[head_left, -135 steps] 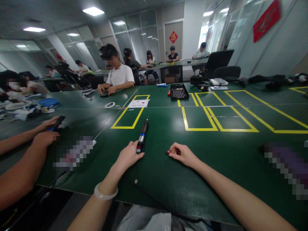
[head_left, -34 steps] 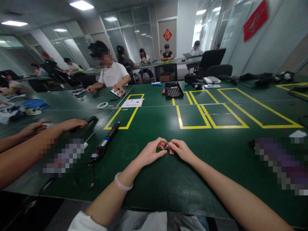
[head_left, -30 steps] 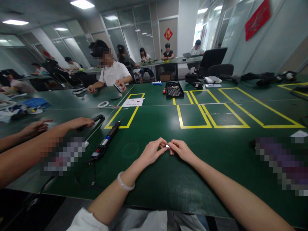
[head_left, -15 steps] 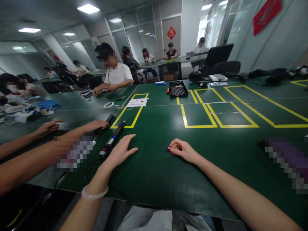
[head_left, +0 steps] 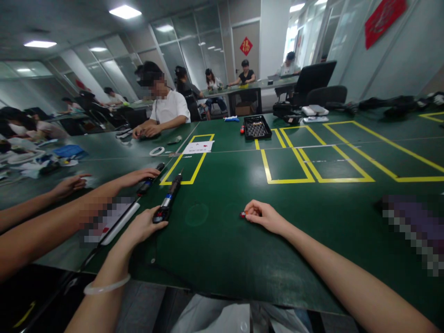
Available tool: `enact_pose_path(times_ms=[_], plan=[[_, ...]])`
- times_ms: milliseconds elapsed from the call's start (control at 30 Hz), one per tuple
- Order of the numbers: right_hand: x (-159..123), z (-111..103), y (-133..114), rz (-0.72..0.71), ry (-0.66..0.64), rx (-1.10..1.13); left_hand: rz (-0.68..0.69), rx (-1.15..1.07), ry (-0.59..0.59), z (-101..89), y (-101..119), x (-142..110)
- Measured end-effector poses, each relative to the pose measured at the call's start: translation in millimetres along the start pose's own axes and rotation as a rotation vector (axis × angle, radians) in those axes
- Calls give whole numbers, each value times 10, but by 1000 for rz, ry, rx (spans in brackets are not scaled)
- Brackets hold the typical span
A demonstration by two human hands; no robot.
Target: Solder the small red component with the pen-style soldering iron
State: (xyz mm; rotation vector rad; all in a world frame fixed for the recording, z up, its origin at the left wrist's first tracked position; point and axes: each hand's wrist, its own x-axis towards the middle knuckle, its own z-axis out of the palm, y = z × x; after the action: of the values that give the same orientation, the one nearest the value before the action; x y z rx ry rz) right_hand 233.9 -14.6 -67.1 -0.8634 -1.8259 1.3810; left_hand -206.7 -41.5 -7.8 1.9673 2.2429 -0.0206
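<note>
My left hand (head_left: pixel 143 226), with a white bangle at its wrist, is closed around the rear end of a black electric screwdriver (head_left: pixel 169 198). The screwdriver has a blue band, and its thin bit points away from me over the green table (head_left: pixel 211 249). My right hand (head_left: pixel 264 216) rests on the table in a pinch. Between its thumb and fingers pokes out a small red and white piece (head_left: pixel 242 215), too small to name. To the left, a co-worker's hand (head_left: pixel 141 175) lies on a second electric screwdriver (head_left: pixel 147 186).
Yellow tape outlines (head_left: pixel 289 181) mark the table. Farther back are a black tray (head_left: pixel 258 137) of small parts, a red object (head_left: pixel 242 130) and a white paper sheet (head_left: pixel 198 147). A blurred-out device (head_left: pixel 412 226) lies at right. A person in white (head_left: pixel 168 108) works across the table.
My left hand has moved left and back and closed on the screwdriver's rear end; before, it was open beside it. My right hand has stayed in place.
</note>
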Motion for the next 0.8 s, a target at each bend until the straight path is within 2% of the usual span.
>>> enact_pose_path(times_ms=[100, 300, 533, 667, 800], plan=[[3, 10, -5, -2, -4, 11, 35, 16, -32, 35, 326, -42], [4, 43, -34, -8, 4, -14, 118, 25, -18, 115, 1108, -145], [-12, 56, -55, -40, 44, -91, 292, 29, 11, 209, 2004, -216], [-14, 53, -39, -51, 88, -115, 396, 9, 11, 259, 2312, -262], [-7, 52, -9, -55, 88, -220, 458, -3, -11, 279, 2476, -319]])
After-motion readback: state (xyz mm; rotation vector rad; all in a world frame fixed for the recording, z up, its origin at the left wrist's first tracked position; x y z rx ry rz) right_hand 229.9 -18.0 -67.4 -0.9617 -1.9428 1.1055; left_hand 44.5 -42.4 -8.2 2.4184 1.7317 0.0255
